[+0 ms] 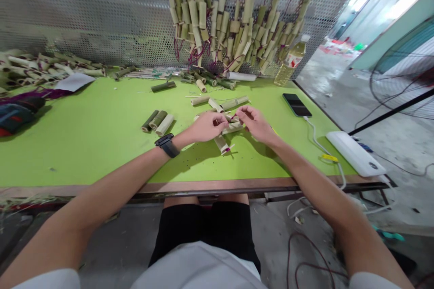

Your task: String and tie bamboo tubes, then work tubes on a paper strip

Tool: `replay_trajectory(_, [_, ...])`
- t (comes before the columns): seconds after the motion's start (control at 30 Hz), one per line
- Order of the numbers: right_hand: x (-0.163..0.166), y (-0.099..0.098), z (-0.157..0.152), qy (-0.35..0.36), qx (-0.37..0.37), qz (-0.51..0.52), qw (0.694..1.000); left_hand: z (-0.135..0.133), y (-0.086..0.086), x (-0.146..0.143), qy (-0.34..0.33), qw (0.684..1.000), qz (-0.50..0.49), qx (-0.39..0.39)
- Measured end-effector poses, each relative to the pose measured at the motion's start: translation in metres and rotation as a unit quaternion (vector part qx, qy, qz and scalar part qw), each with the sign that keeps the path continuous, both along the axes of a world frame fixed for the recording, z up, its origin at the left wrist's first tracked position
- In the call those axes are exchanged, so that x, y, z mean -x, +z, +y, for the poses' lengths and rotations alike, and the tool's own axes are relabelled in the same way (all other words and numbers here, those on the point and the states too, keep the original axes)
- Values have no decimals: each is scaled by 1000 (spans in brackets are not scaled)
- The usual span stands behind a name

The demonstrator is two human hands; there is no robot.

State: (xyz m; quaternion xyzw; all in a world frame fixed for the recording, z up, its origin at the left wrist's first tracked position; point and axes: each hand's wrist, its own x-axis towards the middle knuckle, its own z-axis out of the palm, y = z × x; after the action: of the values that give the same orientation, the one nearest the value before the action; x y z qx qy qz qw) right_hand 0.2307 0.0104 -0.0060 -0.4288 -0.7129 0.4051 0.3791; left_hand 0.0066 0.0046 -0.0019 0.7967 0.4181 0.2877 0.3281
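A: Nearest item: white shirt (200,268). Grip state?
B: Right hand (256,123) pinches purple cord (233,116) at fingertips; left hand (207,126) beside it, hold cannot be told.
A: Bamboo pieces (221,143)?
B: Directly beneath both hands. Three short tubes (158,120) left of grip, phone (297,104) to its right.

In front of me a bright green tabletop (95,149) spans the frame, with a brown front edge (220,185) below the middle. At its centre I have a cluster of bamboo pieces (222,143); left of it lie three short tubes (158,120), side by side. A bamboo heap (37,65) covers the upper left. Toward the right I see a phone (297,105), a white power bank (355,153) and, higher up, a bottle (289,65).
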Motion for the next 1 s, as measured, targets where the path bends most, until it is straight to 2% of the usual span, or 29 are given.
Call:
replay_trajectory(0.17, [1,2,-4,40,34,-23,998,0,-2,0,1,1000,-13,-15])
replay_trajectory(0.4, [4,0,-4,92,-62,-63,992,1,-3,0,-15,999,-28,-11])
replay_trajectory(0.67, [-2,-3,-1,48,-83,-73,993,2,-4,-1,16,1000,-26,-1])
replay_trajectory(1.0, [0,0,2,86,38,23,995,4,-6,1,-17,997,-71,38])
